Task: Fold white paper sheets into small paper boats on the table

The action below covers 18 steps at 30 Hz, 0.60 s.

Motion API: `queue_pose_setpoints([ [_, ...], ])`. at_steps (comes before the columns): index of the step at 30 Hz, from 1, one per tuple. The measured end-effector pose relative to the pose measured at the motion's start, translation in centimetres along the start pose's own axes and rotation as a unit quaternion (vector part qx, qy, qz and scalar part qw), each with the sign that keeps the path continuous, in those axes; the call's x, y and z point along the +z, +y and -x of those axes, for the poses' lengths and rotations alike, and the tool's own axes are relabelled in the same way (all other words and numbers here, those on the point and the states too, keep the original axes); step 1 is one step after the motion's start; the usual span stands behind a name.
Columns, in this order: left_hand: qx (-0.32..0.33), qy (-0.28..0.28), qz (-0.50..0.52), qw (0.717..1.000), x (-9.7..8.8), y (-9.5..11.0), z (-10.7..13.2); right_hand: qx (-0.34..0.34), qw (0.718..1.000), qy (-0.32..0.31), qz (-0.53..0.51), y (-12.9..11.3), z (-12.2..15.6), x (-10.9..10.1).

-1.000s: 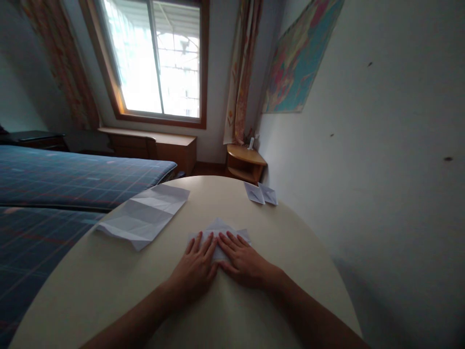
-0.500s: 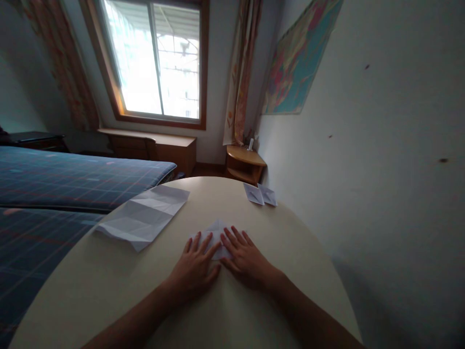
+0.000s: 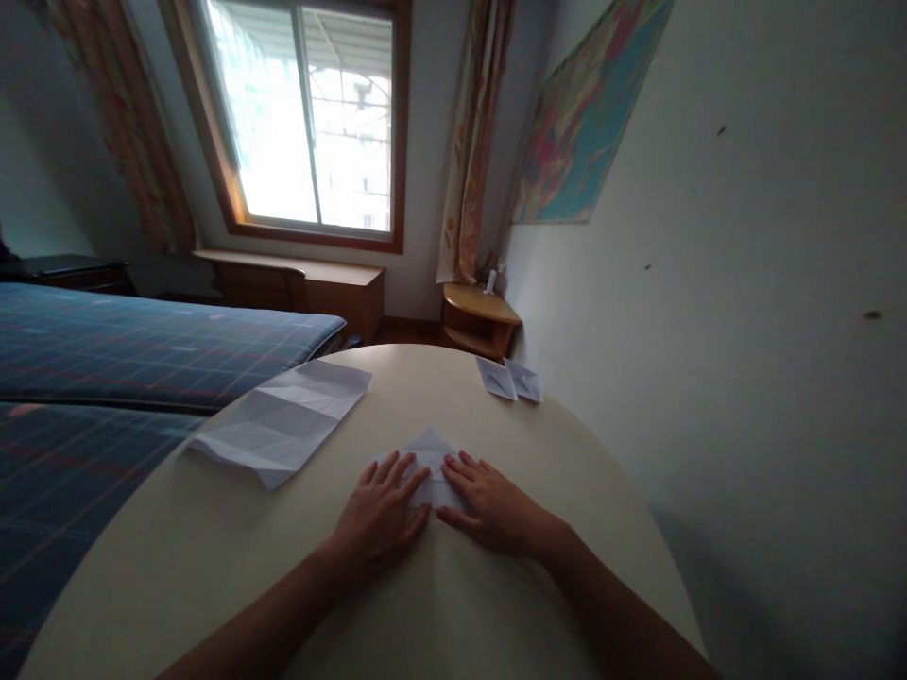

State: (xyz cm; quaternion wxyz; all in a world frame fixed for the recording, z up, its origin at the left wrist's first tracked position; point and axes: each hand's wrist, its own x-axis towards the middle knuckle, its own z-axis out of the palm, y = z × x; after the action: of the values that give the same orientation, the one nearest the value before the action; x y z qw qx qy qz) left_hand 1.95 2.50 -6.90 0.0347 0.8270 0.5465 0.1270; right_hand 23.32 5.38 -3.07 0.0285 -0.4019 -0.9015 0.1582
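A folded sheet of white paper (image 3: 431, 442) lies flat on the round table (image 3: 397, 604), its pointed corner facing away from me. My left hand (image 3: 383, 510) rests palm down on the paper's left side, fingers spread. On the right side lies my right hand (image 3: 492, 505), also flat, with its fingertips and thumb on or at the paper's edge. Between the two hands a strip of the paper shows; the parts under the palms and fingers are hidden.
A creased, partly unfolded paper sheet (image 3: 283, 420) lies at the table's left edge. Two small folded paper pieces (image 3: 498, 380) sit side by side at the far right. A mattress (image 3: 142, 345) adjoins the left, and a wall (image 3: 765, 397) rises on the right.
My right hand has slid slightly to the right and turned a little, baring more of the paper's middle and its far corner. My left hand stays almost where it was.
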Motion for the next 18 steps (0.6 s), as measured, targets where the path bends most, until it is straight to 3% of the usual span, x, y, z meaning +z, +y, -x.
queue_pose_setpoints([
  [9, -0.026, 0.032, -0.033, 0.999, 0.3, 0.8, -1.2, 0.0, 1.0, 0.009, 0.01, -0.4, 0.3, 0.4],
  [18, -0.035, 0.026, -0.033, 0.999, 0.5, 0.5, -1.4, 0.007, 0.996, 0.074, 0.055, -0.6, -0.5, 2.2],
])
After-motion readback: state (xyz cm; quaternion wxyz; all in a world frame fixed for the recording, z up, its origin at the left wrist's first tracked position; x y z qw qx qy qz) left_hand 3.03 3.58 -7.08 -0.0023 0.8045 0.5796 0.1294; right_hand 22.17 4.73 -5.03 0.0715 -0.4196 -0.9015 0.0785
